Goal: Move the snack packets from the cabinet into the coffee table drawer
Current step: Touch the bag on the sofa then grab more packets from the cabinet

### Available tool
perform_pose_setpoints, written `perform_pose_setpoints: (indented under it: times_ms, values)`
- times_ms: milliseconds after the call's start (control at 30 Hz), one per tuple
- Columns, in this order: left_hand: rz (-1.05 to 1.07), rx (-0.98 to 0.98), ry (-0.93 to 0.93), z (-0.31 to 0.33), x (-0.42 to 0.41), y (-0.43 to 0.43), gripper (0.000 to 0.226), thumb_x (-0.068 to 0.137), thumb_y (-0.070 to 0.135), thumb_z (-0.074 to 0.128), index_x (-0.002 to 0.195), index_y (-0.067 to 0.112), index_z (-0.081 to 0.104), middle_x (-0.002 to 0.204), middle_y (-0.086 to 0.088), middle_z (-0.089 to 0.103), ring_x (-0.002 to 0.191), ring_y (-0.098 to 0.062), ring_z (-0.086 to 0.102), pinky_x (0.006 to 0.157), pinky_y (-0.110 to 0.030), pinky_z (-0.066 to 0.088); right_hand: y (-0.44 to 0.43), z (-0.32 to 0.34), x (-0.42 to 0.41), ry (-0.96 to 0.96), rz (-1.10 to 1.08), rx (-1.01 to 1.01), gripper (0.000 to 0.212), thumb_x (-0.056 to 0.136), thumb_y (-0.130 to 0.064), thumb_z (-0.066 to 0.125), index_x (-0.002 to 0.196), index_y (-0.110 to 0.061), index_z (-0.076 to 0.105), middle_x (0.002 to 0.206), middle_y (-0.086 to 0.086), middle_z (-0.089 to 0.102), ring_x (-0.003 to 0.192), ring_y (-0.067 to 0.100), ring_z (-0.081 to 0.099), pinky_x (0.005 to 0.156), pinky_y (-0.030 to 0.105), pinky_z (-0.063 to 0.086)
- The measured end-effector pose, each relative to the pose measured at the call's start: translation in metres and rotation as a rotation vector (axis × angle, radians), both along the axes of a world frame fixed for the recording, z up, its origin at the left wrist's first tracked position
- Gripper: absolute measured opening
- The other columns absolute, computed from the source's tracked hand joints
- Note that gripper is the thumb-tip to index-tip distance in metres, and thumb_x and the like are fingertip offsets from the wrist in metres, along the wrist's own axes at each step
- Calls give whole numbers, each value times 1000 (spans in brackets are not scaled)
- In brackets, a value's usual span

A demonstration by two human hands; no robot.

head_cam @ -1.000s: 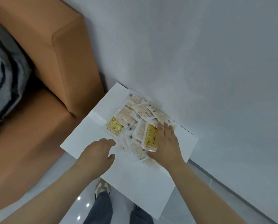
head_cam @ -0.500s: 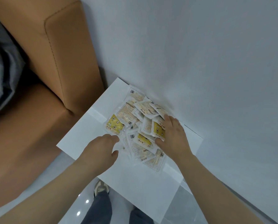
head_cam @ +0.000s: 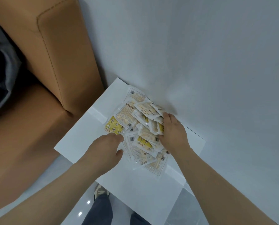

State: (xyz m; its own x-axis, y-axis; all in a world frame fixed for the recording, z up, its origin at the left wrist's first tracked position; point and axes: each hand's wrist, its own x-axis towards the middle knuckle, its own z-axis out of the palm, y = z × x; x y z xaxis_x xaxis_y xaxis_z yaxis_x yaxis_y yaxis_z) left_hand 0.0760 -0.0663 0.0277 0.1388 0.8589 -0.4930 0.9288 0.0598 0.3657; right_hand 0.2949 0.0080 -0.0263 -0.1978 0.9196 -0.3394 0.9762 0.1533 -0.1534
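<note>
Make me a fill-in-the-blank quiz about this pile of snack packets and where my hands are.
1. The snack packets lie piled on a ____ cabinet top.
2. The right hand curls over the pile on the side nearest the ____.
3. The packet at the pile's left edge, just beyond the left hand, is printed ____.

Missing words: white; wall; yellow.

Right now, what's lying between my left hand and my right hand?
The heap of snack packets fills the stretch between left hand and right hand, on the white cabinet top, seen in the head view.
</note>
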Motion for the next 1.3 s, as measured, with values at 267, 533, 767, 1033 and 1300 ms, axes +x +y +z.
perform_pose_setpoints:
  times_ms: [267, 533, 767, 1033, 1300]
  values:
    - [-7, -5, 4, -3, 0, 2, 40, 95, 34, 49, 134, 24, 46, 129, 4, 56, 110, -14, 57, 90, -26, 49, 3, 4, 3, 10, -49, -31, 68, 91, -16, 56, 148, -11, 19, 142, 6, 43, 114, 26, 55, 81, 34, 48]
    - [-12, 8, -14, 1, 10, 5, 39, 94, 32, 50, 132, 22, 49, 125, 2, 58, 109, -15, 57, 91, -29, 49, -30, 45, 28, 85, -108, -63, 61, 97, -27, 47, 149, -13, 18, 142, 3, 45, 116, 22, 56, 88, 33, 48]
    - [-55, 44, -54, 5, 29, 2, 40, 92, 31, 53, 131, 20, 50, 121, -1, 58, 106, -18, 56, 88, -32, 49, -74, 70, 42, 193, -248, -115, 52, 99, -31, 41, 146, -14, 29, 129, 0, 55, 113, 18, 56, 87, 27, 44]
    - [-220, 157, -65, -13, 67, 11, 55, 75, 29, 72, 123, 10, 52, 122, -5, 52, 112, -27, 49, 91, -36, 47, -115, 58, 70, 260, -448, -154, 6, 92, -21, 47, 91, -16, 50, 69, -4, 52, 60, 14, 50, 51, 25, 34]
    - [-431, 206, 167, -53, 101, 24, 79, 69, 27, 78, 137, 15, 40, 144, -9, 32, 134, -32, 29, 107, -44, 31, -128, 41, 83, 322, -517, -219, 8, 90, -17, 47, 83, -14, 48, 68, -1, 53, 60, 14, 48, 48, 24, 31]
